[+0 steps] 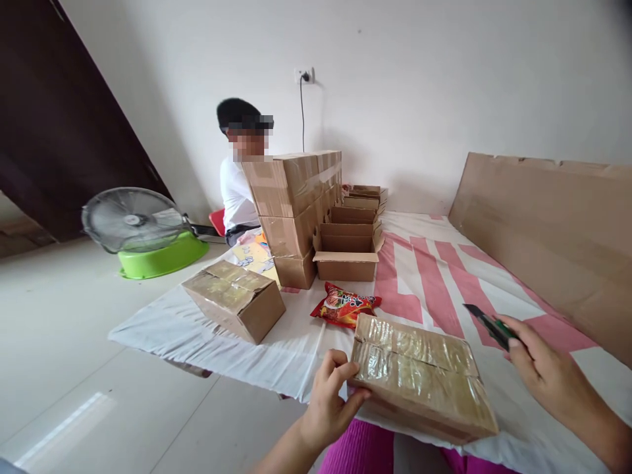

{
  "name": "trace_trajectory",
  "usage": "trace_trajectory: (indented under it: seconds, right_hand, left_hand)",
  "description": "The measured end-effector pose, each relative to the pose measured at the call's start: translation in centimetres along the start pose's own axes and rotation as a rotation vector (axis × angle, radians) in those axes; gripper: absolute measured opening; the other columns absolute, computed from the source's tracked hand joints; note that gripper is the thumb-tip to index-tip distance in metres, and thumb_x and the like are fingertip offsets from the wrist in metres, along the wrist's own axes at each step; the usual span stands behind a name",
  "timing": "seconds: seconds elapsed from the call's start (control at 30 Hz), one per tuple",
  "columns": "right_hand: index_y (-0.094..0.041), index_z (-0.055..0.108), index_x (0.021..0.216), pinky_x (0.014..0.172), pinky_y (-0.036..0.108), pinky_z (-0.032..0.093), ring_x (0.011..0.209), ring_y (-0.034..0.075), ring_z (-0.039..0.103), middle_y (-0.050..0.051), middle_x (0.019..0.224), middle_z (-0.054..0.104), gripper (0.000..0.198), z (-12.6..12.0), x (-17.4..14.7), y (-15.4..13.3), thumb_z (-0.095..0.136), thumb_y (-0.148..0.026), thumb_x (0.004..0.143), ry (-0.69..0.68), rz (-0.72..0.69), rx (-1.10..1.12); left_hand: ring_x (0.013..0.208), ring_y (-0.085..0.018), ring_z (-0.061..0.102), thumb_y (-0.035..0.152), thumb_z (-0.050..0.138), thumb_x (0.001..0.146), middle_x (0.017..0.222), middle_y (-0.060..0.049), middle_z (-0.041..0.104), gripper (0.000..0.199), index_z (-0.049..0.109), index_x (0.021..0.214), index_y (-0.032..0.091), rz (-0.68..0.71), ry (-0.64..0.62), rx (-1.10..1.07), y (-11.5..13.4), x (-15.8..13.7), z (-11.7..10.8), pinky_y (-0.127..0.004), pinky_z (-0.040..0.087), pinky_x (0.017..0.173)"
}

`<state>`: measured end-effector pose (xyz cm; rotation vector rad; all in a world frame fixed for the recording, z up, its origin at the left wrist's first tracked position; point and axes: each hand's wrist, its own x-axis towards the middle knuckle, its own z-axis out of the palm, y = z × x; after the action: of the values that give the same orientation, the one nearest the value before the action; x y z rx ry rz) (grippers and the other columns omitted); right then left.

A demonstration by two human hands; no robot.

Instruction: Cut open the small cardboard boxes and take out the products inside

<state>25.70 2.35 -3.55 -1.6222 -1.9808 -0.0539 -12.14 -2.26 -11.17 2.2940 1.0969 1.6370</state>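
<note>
A taped cardboard box (415, 368) lies at the near edge of the table, its top covered in shiny clear tape with a seam along the middle. My left hand (330, 401) grips its left end, thumb on the near side and fingers at the corner. In my right hand (538, 362) is a box cutter (494, 326) with a green and black handle, held to the right of the box and apart from it. The dark blade points up and left. Just behind the box rests a red packet of instant noodles (345, 306).
Another taped box (234, 296) sits on the left of the cloth-covered table (291, 368). Stacked boxes (301, 217) and several open boxes (345, 270) stand further back. A large cardboard sheet (548, 230) leans at right. Beyond are a seated person (239, 191) and a floor fan (133, 220).
</note>
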Motion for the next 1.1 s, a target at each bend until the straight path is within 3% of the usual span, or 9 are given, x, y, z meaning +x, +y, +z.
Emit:
trace_trajectory:
  seconds: [0.07,0.17,0.27,0.37,0.53,0.73,0.97,1.1]
  right_hand:
    - [-0.028,0.049,0.136,0.073,0.031,0.055,0.089,0.022,0.071,0.007,0.115,0.07,0.041,-1.5,1.6,-4.6,0.038,-0.033,0.097,-0.061,-0.246,-0.015]
    - [-0.033,0.039,0.144,0.06,0.027,0.051,0.072,0.016,0.068,0.002,0.101,0.071,0.054,-2.2,3.0,-10.8,0.038,-0.014,0.093,-0.248,-0.537,-0.085]
    - [-0.032,0.044,0.141,0.05,0.027,0.041,0.056,0.014,0.059,-0.002,0.084,0.066,0.068,-1.4,3.9,-14.9,0.041,-0.001,0.081,-0.3,-0.704,-0.206]
    - [-0.028,0.046,0.139,0.049,0.027,0.035,0.055,0.014,0.057,-0.001,0.082,0.064,0.07,-0.4,4.6,-16.7,0.045,0.001,0.075,-0.315,-0.801,-0.29]
    - [-0.025,0.049,0.135,0.052,0.028,0.033,0.061,0.016,0.06,0.002,0.087,0.065,0.065,0.5,5.2,-17.9,0.049,0.0,0.076,-0.332,-0.871,-0.374]
    - [-0.024,0.058,0.124,0.049,0.028,0.03,0.058,0.017,0.061,0.003,0.083,0.068,0.05,-0.2,4.8,-18.2,0.053,-0.004,0.079,-0.432,-0.817,-0.487]
    - [-0.027,0.06,0.122,0.047,0.029,0.026,0.054,0.016,0.059,0.002,0.082,0.069,0.057,-2.9,3.0,-14.5,0.054,0.0,0.073,-0.392,-0.783,-0.587]
    - [-0.026,0.065,0.11,0.046,0.03,0.023,0.051,0.016,0.057,0.0,0.07,0.064,0.053,-4.9,1.6,-11.1,0.052,0.003,0.068,-0.365,-0.746,-0.634]
  left_hand:
    - [0.085,-0.018,0.049,0.027,0.058,0.092,0.095,-0.006,0.045,0.027,0.049,0.116,0.02,0.009,0.025,-0.028,-0.3,0.0,0.3,-0.031,0.049,0.07]
    - [0.086,-0.019,0.047,0.031,0.056,0.093,0.097,-0.006,0.044,0.028,0.047,0.118,0.021,0.01,0.054,-0.052,-0.6,-0.2,0.8,-0.032,0.048,0.072]
    - [0.086,-0.019,0.047,0.033,0.055,0.094,0.097,-0.006,0.043,0.03,0.046,0.12,0.022,0.007,0.06,-0.071,-0.7,-0.4,1.1,-0.033,0.048,0.071]
    - [0.085,-0.019,0.047,0.033,0.055,0.094,0.096,-0.006,0.043,0.03,0.045,0.12,0.023,-0.005,0.054,-0.076,-0.8,-0.5,1.0,-0.033,0.048,0.071]
    - [0.084,-0.019,0.048,0.032,0.055,0.094,0.096,-0.005,0.044,0.03,0.045,0.121,0.023,-0.007,0.062,-0.071,-0.8,-0.5,1.0,-0.033,0.048,0.071]
    - [0.087,-0.019,0.048,0.028,0.056,0.093,0.099,-0.006,0.044,0.031,0.046,0.121,0.021,0.001,0.053,-0.039,-0.9,-0.5,0.9,-0.032,0.047,0.074]
    - [0.089,-0.02,0.05,0.026,0.058,0.092,0.101,-0.007,0.046,0.032,0.046,0.122,0.022,0.011,0.056,0.0,-1.0,-0.7,0.9,-0.033,0.048,0.075]
    - [0.087,-0.02,0.052,0.027,0.058,0.092,0.099,-0.006,0.047,0.032,0.047,0.121,0.023,0.011,0.066,0.019,-1.1,-0.6,0.9,-0.034,0.049,0.074]
